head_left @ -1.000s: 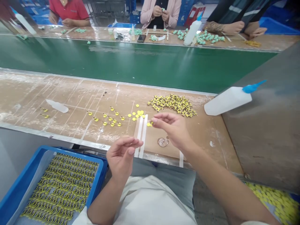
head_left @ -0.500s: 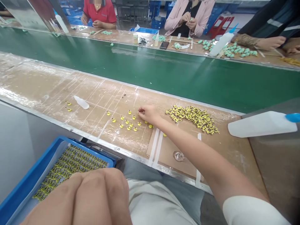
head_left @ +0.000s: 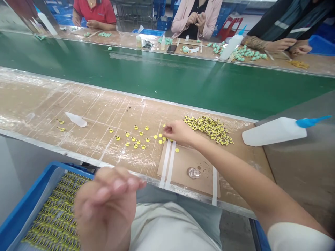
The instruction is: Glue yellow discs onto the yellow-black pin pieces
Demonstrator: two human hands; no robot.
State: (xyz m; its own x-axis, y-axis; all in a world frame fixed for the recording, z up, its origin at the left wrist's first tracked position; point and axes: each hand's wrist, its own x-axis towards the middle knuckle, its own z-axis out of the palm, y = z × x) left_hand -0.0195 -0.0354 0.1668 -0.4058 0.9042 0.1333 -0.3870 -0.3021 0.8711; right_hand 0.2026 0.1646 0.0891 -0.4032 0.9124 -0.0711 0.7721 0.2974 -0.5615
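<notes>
My right hand (head_left: 179, 132) is over the worktable, fingertips pinched together beside several flat yellow discs (head_left: 160, 135). Whatever is in that pinch is hidden. My left hand (head_left: 107, 205) is raised close to the camera in front of the table edge, its fingers curled in and slightly blurred; I cannot make out what they hold. Left of the right hand lie several yellow discs with small dark pieces on top (head_left: 133, 138). Beyond the right wrist spreads a pile of small yellow-and-black pieces (head_left: 209, 129). A clear round glass dish (head_left: 193, 173) sits on a taped cardboard sheet (head_left: 183, 162).
A blue tray (head_left: 15, 212) with rows of yellow-and-black pieces is low at left. A small white bottle (head_left: 75, 119) lies on the table; a large white bottle (head_left: 274, 131) lies at right. Beyond the green conveyor belt (head_left: 157, 76), co-workers sit among mint-green parts.
My left hand has turned and its curled fingertips now show. The right hand has drawn back from the dark-topped discs to the plain discs. The whole view has shifted slightly.
</notes>
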